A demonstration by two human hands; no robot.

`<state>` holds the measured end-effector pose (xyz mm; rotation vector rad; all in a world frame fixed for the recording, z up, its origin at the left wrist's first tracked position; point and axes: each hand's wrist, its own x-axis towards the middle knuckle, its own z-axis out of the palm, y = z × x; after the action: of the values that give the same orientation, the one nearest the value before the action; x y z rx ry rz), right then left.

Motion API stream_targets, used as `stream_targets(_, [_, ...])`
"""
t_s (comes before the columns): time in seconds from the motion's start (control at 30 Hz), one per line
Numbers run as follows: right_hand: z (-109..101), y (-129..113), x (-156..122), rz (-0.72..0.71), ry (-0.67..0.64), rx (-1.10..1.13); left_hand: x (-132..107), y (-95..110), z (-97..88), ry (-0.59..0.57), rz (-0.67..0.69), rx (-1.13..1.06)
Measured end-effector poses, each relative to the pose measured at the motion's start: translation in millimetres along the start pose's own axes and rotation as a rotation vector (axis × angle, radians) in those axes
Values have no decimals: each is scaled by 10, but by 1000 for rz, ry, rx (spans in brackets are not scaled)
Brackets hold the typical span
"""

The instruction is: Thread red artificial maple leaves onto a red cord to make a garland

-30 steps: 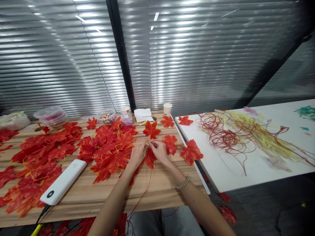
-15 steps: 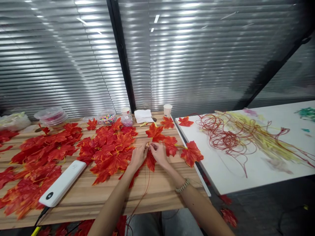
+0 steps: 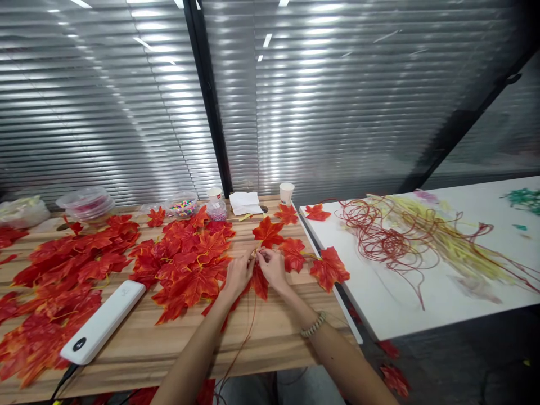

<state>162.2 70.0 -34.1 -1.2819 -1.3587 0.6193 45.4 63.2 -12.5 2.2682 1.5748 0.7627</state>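
Observation:
My left hand and my right hand meet over the wooden table, fingers pinched together on a thin red wire at the stem of a red maple leaf. The wire hangs down toward me over the table's front edge. More leaves on the same strand, such as a red leaf and another leaf, lie right of and beyond my hands. A beaded bracelet is on my right wrist.
A big heap of red leaves covers the table's left. A white power bank lies near the front. Bead tubs, a tissue and paper cups stand at the back. A white table holds coiled red wire.
My hands stay pinched on the leaf stem and wire. The view has tilted slightly, so everything sits a little lower in the picture.

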Motion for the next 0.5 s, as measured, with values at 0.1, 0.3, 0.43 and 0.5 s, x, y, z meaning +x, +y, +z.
stream_targets(0.1, [-3,-15,-7,-5,8,-8,-2,12,1,-23,-30,31])
stream_targets(0.3, [-16,-69,-26,32,10,-59,-8,8,18,-28,-33,49])
stream_targets(0.43, [-7,-42,-29,42,0,-44,-18,-24,58,-14,-22,63])
stream_targets(0.5, [3,-7,-29,48,-8,-24,-23,-41,79,-7,-11,66])
